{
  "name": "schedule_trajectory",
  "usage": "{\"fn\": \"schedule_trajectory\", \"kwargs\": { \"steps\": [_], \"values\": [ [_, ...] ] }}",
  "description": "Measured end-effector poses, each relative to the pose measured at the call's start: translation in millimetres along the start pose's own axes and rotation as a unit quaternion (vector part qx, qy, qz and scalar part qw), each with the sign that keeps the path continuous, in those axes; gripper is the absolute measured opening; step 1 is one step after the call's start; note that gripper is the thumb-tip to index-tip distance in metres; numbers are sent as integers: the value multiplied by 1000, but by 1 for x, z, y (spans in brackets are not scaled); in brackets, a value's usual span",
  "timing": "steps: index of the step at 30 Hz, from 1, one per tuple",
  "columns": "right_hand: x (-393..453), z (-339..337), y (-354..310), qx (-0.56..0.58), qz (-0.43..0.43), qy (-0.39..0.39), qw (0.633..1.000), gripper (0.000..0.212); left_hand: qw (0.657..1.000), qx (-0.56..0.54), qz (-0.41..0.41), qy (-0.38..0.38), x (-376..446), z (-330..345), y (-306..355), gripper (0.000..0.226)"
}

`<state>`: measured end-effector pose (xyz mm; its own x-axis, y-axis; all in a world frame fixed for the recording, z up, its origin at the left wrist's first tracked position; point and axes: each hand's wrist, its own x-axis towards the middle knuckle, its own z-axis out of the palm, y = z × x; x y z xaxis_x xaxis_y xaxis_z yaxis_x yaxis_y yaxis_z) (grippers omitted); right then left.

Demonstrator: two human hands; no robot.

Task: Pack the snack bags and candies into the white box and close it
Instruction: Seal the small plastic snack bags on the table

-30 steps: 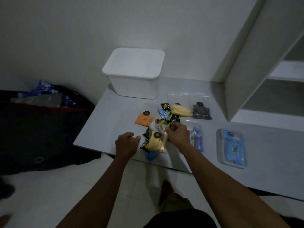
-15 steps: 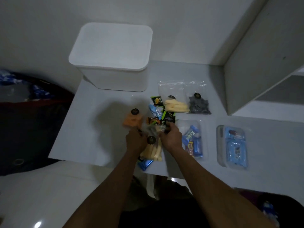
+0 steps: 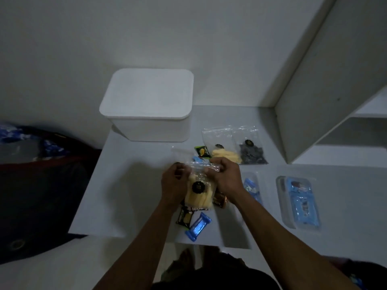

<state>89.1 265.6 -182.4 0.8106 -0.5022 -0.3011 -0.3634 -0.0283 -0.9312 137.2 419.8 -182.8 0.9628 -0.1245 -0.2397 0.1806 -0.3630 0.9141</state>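
The white box (image 3: 149,114) stands with its lid on at the back of the table. My left hand (image 3: 173,185) and my right hand (image 3: 227,177) both pinch the top of a clear bag of yellow snack sticks (image 3: 199,195), held just above the table. Under it lie small candies: a blue wrapped bar (image 3: 198,226), a dark packet (image 3: 184,218) and a brown one (image 3: 219,202). Behind my hands lie a green candy packet (image 3: 202,152), another yellow snack bag (image 3: 225,155) and a bag of dark snacks (image 3: 252,152).
A clear bag with blue packets (image 3: 252,189) and a clear case with blue packs (image 3: 300,203) lie to the right on the grey table (image 3: 125,195). A white shelf unit (image 3: 335,91) rises at the right. A dark bag (image 3: 37,185) sits left of the table.
My left hand has joined the right on the yellow snack bag and both lifted its top. The orange snack bag is now hidden behind my left hand. The camera has tilted down.
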Motion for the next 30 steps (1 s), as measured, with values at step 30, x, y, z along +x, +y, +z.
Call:
{"fn": "schedule_trajectory", "kwargs": {
  "steps": [30],
  "values": [
    [-36,-27,-235,-243,-281,41,927,14,950,-109,294,12,6,-64,193,9]
  ]
}}
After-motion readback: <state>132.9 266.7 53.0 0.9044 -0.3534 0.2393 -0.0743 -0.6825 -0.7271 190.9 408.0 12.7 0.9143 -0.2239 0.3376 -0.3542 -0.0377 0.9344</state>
